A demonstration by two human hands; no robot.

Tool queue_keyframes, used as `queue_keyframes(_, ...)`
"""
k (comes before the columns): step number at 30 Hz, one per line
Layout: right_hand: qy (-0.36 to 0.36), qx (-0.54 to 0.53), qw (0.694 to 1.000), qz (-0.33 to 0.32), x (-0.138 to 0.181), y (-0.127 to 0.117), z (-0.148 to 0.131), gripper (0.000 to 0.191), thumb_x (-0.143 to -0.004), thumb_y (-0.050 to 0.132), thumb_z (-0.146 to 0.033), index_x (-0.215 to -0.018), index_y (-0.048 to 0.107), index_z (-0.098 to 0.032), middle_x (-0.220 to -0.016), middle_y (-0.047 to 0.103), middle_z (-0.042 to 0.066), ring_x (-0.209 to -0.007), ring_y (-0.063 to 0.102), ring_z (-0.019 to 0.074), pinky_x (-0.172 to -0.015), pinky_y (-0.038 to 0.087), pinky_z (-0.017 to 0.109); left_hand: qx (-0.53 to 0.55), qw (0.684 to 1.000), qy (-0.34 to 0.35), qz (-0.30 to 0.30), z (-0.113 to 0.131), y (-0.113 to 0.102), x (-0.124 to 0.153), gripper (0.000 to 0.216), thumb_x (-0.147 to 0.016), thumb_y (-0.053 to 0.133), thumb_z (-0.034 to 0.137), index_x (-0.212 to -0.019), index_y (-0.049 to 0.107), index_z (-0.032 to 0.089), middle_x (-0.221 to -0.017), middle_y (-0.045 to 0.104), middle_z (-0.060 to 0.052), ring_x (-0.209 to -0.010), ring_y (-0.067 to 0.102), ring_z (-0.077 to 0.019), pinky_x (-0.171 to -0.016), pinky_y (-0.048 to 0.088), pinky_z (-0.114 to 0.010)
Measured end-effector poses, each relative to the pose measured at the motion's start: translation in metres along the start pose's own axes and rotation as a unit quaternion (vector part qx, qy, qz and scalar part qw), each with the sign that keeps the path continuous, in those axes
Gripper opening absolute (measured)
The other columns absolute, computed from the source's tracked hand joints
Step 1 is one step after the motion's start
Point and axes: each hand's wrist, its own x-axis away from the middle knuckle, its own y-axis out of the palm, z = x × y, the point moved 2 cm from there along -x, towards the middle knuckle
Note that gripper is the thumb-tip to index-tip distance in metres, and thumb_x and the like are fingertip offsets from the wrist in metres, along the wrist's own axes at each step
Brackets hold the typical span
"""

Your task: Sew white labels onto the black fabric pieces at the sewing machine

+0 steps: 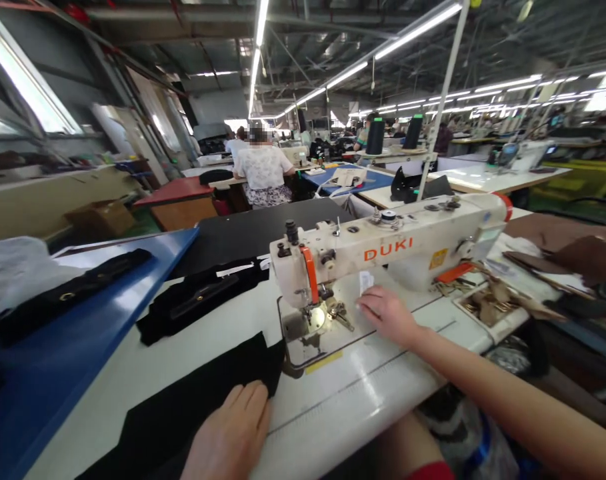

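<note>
My left hand (233, 427) is closed over the right edge of a flat black fabric piece (197, 400), its fingers together and bent; the thumb is hidden. Beyond the needle area, my right hand (390, 317) has its fingers pinched together at a small white label (366, 280) on the bed of the sewing machine (347, 260). The fingertips meet the label's lower end. Between my hands, a lit presser foot (313, 315) stands over the needle plate, with a metal guide (340, 315) to its right.
Another black sewn piece (203, 297) lies left of the machine. Further left, a blue board (133, 313) carries a black strip with an eyelet (67, 295). A tray of metal parts (490, 303) is set into the table at right. A person (263, 167) sits ahead, back turned.
</note>
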Motion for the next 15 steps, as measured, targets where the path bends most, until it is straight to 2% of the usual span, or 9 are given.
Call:
queue_keyframes(2, 0.076, 0.012, 0.997, -0.007, -0.005, -0.011, 0.022, 0.020, -0.091, 0.050, -0.019, -0.099, 0.069, -0.019, -0.093, 0.065, 0.008, -0.089, 0.058, 0.0200, -0.084, 0.047, 0.034, -0.004, 0.999, 0.012, 0.033, 0.002, 0.001, -0.011, 0.035, -0.093, 0.035, 0.018, -0.079, 0.067, 0.017, -0.083, 0.071, -0.008, -0.076, 0.066, -0.0194, -0.070, 0.056, -0.029)
queue_keyframes(4, 0.124, 0.028, 0.991, -0.045, -0.013, -0.015, 0.037, 0.015, -0.088, 0.058, -0.022, -0.098, 0.069, -0.019, -0.094, 0.065, 0.007, -0.090, 0.058, 0.0193, -0.086, 0.045, 0.033, -0.009, 0.998, 0.019, 0.052, 0.005, 0.003, -0.020, 0.037, -0.095, 0.034, 0.019, -0.081, 0.068, 0.015, -0.089, 0.072, -0.010, -0.080, 0.066, -0.0204, -0.072, 0.055, -0.030)
queue_keyframes(7, 0.150, 0.043, 0.984, -0.090, -0.024, -0.014, 0.046, 0.010, -0.083, 0.067, -0.027, -0.086, 0.068, -0.017, -0.090, 0.064, 0.005, -0.085, 0.057, 0.0177, -0.083, 0.044, 0.031, -0.013, 0.998, 0.046, 0.051, 0.015, 0.008, -0.031, 0.039, -0.095, 0.033, 0.017, -0.080, 0.069, 0.015, -0.088, 0.072, -0.010, -0.081, 0.066, -0.0214, -0.071, 0.054, -0.031)
queue_keyframes(10, 0.162, 0.048, 0.980, -0.102, -0.030, -0.010, 0.047, 0.013, -0.082, 0.067, -0.025, -0.073, 0.064, -0.016, -0.083, 0.063, 0.004, -0.077, 0.055, 0.0157, -0.075, 0.042, 0.028, 0.001, 0.997, 0.070, 0.043, 0.022, 0.013, -0.038, 0.040, -0.095, 0.034, 0.018, -0.078, 0.069, 0.016, -0.084, 0.071, -0.009, -0.081, 0.065, -0.0220, -0.073, 0.054, -0.033)
queue_keyframes(15, 0.183, 0.059, 0.976, -0.102, -0.031, -0.006, 0.045, 0.017, -0.084, 0.064, -0.025, -0.069, 0.062, -0.017, -0.079, 0.064, 0.006, -0.072, 0.054, 0.0164, -0.066, 0.038, 0.027, 0.050, 0.998, 0.030, 0.017, 0.022, 0.019, -0.049, 0.041, -0.097, 0.035, 0.029, -0.079, 0.069, 0.016, -0.090, 0.072, -0.011, -0.079, 0.065, -0.0229, -0.071, 0.055, -0.035)
